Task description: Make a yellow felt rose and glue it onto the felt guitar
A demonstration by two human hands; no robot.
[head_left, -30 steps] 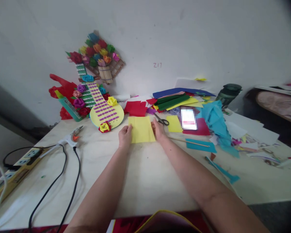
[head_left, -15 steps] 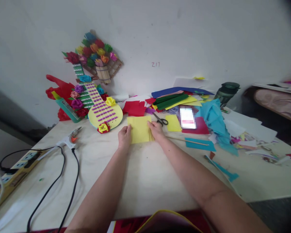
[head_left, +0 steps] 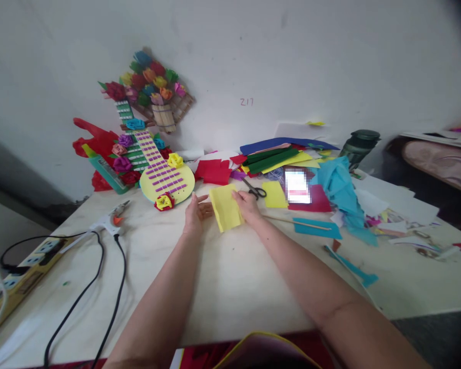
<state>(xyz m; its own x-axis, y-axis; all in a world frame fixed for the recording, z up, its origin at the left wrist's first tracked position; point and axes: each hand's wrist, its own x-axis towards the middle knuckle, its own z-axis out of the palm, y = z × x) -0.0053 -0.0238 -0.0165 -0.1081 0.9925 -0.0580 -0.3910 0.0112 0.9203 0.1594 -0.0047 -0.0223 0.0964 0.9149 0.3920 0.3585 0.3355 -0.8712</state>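
Note:
My right hand [head_left: 247, 206] pinches the right edge of a yellow crepe paper piece [head_left: 226, 209], which hangs slightly curled above the table. My left hand [head_left: 195, 212] is just left of the paper, its fingers apart and holding nothing. Whether its fingertips touch the paper's left edge I cannot tell. Beyond my right hand lie black-handled scissors [head_left: 256, 191] and a second yellow paper piece [head_left: 275, 195]. A thin stick [head_left: 299, 223] rests across a blue paper piece [head_left: 318, 230] to the right.
At left are a glue gun [head_left: 109, 221] with its cord, a power strip [head_left: 26, 274] and a green glue bottle [head_left: 106, 173]. A flower-decorated paper guitar [head_left: 165, 177] stands behind. Right of centre lie a phone [head_left: 297, 186], stacked coloured paper [head_left: 272, 160] and a dark bottle [head_left: 360, 146].
My left hand has let go of the yellow paper's left edge and spread its fingers. The paper now looks narrower and turned, still held by my right hand.

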